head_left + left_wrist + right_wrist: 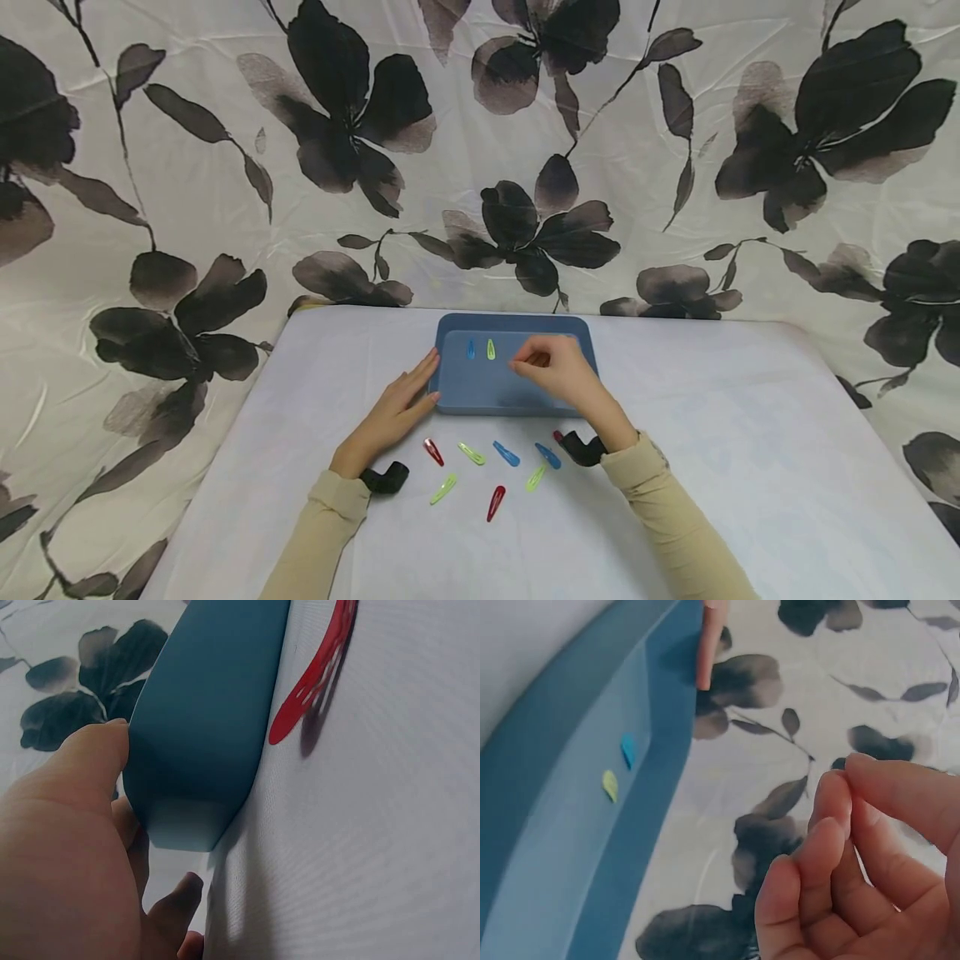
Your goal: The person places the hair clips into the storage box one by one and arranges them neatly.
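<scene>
A blue-grey tray (487,392) lies on the table with a blue hair clip (471,349) and a yellow-green hair clip (491,349) side by side in its left half. My left hand (397,412) rests against the tray's left end, fingers fairly straight, the thumb at the front corner. Over the tray's right half hovers my right hand (558,371), its thumb and index fingertips meeting and the other fingers curled. Nothing shows between those fingertips in the right wrist view. In front of the tray lie several more snap clips, among them a red clip (433,452) near my left hand.
Nearer the table's front are a red clip (496,503), blue clips (506,453) and yellow-green clips (443,489). Black wrist cameras (386,478) sit low beside both cuffs. Behind the white table (720,400) hangs a flower-printed cloth (450,150).
</scene>
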Available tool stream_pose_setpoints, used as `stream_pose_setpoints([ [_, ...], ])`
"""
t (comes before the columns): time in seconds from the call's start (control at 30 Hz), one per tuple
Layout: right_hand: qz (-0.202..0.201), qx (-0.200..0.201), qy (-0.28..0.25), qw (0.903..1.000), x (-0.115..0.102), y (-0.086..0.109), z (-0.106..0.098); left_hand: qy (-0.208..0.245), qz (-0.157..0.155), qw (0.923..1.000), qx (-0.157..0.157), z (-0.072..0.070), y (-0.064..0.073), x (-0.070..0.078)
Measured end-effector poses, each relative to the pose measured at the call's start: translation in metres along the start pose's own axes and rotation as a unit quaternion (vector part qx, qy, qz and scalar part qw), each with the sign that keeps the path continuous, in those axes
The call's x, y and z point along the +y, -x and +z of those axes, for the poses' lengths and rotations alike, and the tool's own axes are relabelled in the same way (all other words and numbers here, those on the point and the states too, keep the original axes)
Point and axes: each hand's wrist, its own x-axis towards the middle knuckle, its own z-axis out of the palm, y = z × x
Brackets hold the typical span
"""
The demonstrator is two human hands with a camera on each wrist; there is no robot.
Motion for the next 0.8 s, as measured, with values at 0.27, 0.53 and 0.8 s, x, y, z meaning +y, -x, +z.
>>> stream_pose_setpoints([
  [0.27,-0.017,-0.045,0.050,0.9976,0.011,0.035,-0.001,-0.003,-0.001,1.0000,0.000,0.001,0.000,-0.002],
  [0.53,0.018,-0.053,0.084,0.9949,0.035,0.061,0.008,0.001,0.000,1.0000,-0.002,0.000,-0.001,-0.001],
  [0.8,0.064,-0.062,0.144,0.9856,0.040,0.068,0.017,-0.001,0.000,1.0000,-0.001,0.002,0.000,-0.004],
])
